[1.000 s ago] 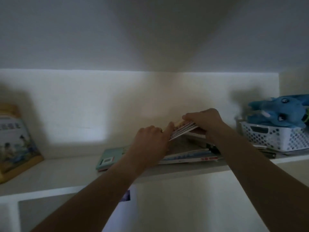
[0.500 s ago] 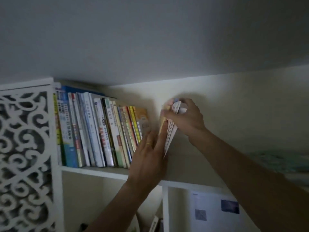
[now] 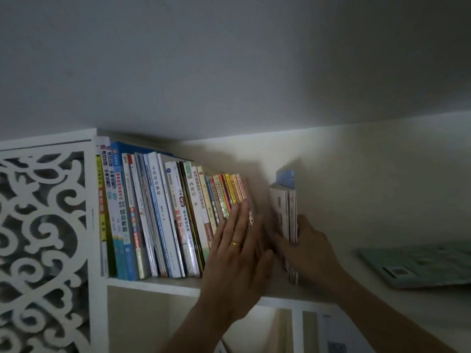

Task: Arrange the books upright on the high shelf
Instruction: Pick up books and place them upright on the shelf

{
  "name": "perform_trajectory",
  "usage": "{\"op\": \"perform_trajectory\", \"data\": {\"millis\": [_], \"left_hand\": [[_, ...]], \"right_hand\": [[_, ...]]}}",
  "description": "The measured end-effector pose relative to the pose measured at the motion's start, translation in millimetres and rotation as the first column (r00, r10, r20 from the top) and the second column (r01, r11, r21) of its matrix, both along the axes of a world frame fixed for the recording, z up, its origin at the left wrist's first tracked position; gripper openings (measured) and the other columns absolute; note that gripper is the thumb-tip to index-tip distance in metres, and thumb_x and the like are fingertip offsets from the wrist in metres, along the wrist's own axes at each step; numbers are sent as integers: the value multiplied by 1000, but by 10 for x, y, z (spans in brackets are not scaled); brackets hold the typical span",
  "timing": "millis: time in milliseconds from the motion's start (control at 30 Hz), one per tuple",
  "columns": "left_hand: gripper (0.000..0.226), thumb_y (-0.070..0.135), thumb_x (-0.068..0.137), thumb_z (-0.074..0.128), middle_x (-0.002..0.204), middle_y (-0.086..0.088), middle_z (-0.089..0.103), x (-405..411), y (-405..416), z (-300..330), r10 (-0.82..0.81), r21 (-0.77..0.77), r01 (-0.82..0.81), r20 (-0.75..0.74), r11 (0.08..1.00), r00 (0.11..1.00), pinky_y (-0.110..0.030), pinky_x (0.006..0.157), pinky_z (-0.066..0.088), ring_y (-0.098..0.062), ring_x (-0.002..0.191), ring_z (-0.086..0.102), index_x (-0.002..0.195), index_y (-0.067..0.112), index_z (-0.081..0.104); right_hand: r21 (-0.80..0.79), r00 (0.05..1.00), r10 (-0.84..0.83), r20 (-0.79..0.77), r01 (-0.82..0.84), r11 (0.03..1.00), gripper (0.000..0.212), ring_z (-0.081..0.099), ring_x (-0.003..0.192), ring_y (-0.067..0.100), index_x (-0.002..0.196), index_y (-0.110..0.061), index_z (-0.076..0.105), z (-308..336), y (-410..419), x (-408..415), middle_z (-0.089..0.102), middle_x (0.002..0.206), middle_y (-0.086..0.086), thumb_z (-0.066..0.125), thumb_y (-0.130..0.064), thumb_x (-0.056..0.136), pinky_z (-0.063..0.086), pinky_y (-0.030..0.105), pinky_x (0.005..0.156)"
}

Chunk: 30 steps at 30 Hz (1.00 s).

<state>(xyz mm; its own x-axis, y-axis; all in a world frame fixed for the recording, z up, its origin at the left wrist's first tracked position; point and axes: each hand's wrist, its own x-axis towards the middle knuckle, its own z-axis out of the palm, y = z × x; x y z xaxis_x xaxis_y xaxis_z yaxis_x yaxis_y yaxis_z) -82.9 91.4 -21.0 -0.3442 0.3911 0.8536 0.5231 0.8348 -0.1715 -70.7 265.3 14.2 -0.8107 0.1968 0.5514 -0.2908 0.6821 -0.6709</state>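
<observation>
Dim, murky light, soft shadows, slight motion blur

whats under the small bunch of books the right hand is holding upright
The white shelf board lies beneath the thin books. The right hand covers their lower edge, so actual contact is hidden.

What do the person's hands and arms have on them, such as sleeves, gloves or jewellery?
Both forearms are bare, with no sleeves in view. The hands wear no gloves. The left hand has a plain gold ring on one finger. The right hand shows no ring or watch.
</observation>
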Motion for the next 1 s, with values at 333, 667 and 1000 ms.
{"op": "perform_trajectory", "data": {"millis": [333, 667, 1000], "left_hand": [[47, 47, 107, 37, 143, -9, 49, 229, 138, 91, -194, 203, 197, -33, 959, 980, -43, 111, 40, -24, 133, 43, 131, 16, 63], [51, 29, 105, 51, 104, -1, 72, 325, 704, 356, -223, 460, 55, 318, 886, 921, -10, 64, 39, -17, 87, 71, 150, 16, 30], [39, 16, 108, 46, 120, 10, 70, 192, 761, 128, -859, 858, 358, 166, 368, 485, -45, 92, 60, -13, 113, 69, 139, 39, 46]], "right_hand": [[144, 981, -161, -106, 175, 974, 47, 69, 95, 31, 112, -22, 53, -131, -17, -51, 71, 104, 4, 51, -65, 92, 57, 45, 83], [-41, 904, 408, 125, -407, 913, 32, 68, 95, 4, 111, -31, 66, -47, 350, 311, 71, 116, -1, 77, -19, 84, 55, 34, 96], [-476, 964, 161, -212, -246, 844, 59, 65, 91, 3, 130, -29, 49, 62, 844, 138, 64, 111, -11, 83, -28, 82, 54, 13, 63]]}}
